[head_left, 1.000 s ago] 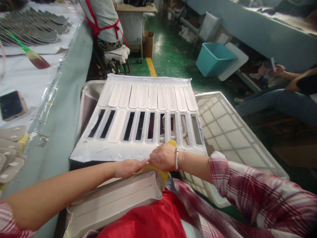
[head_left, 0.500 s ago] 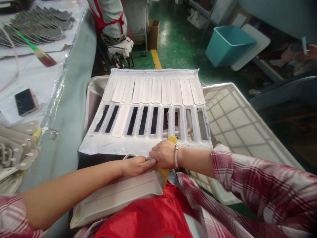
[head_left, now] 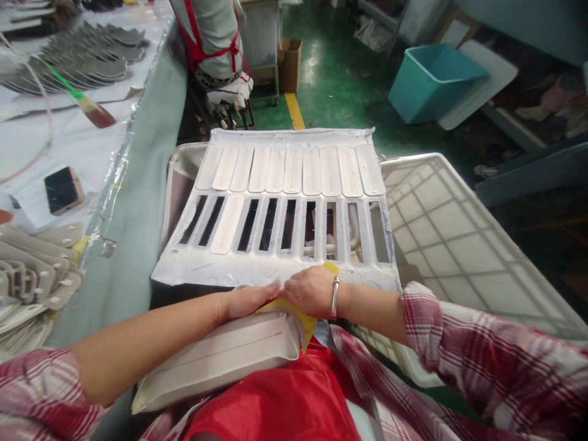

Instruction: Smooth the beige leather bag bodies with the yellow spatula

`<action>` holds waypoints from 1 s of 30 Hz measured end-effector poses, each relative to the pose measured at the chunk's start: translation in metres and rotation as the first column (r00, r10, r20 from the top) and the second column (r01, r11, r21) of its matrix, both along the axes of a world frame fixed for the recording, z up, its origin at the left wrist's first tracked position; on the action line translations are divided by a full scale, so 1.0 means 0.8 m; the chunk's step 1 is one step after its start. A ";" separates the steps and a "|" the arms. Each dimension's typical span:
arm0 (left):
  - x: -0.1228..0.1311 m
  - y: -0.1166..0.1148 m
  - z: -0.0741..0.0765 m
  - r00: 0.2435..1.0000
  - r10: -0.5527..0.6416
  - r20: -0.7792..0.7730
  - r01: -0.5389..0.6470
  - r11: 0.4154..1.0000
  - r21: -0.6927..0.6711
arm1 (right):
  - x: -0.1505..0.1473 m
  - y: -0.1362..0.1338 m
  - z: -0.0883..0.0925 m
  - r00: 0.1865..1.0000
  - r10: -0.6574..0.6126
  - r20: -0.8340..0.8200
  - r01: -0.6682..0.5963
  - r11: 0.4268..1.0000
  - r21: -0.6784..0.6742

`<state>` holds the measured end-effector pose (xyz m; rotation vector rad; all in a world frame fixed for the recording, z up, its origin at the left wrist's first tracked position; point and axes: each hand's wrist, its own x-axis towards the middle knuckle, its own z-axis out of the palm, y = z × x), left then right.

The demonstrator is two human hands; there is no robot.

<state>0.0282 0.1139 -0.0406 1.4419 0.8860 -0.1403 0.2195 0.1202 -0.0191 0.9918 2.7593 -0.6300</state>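
A cream bag-like piece (head_left: 220,361) with a long seam line lies across my lap. My left hand (head_left: 250,301) rests along its upper edge, fingers together and closed over it, the thumb side partly hidden. Beside it, my right hand (head_left: 310,291) is closed around a yellow flat piece (head_left: 301,320), whose rounded end shows above the knuckles and whose pointed part lies against the bag's open end. The fingertips of both hands nearly meet. Just beyond is a white slotted board (head_left: 271,269), bearing a row of cream strips (head_left: 294,168) and one single strip (head_left: 228,225) among the slots.
White crates (head_left: 441,226) stand under and beside the board. On the left table (head_left: 124,202) are a phone (head_left: 63,190), a brush (head_left: 94,110), grey pieces (head_left: 82,67) and stacked cream parts (head_left: 37,263). A co-worker (head_left: 214,37) sits ahead. A teal bin (head_left: 427,86) is at right.
My left hand has straightened its fingers and slid slightly off my right hand. More of the yellow piece shows between the hands and the bag. The view has shifted a little.
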 end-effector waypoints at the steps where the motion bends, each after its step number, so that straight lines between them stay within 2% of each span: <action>1: -0.001 0.000 0.001 1.000 -0.006 0.017 0.006 1.000 -0.015 | 0.000 0.001 0.001 1.000 0.004 -0.002 -0.004 1.000 -0.001; 5: 0.004 0.002 0.006 0.988 -0.094 0.126 0.096 0.995 -0.005 | 0.000 0.003 0.006 0.999 0.032 -0.009 -0.032 0.999 -0.008; 11: 0.005 -0.002 0.000 0.982 -0.116 0.148 0.110 0.993 0.045 | -0.004 0.000 -0.003 0.998 0.044 -0.034 -0.043 0.999 0.013; 20: 0.016 -0.011 0.005 0.977 -0.210 0.032 0.199 0.959 0.202 | 0.004 -0.025 -0.004 0.999 -0.046 0.009 0.046 0.997 0.063; 25: 0.025 -0.014 0.007 0.961 -0.274 -0.045 0.275 0.917 0.289 | 0.013 -0.043 -0.003 0.992 -0.128 0.010 0.128 0.991 0.031; 30: 0.039 -0.017 0.017 0.925 -0.348 -0.150 0.379 0.864 0.331 | 0.020 -0.063 -0.007 0.972 -0.232 0.031 0.233 0.972 -0.020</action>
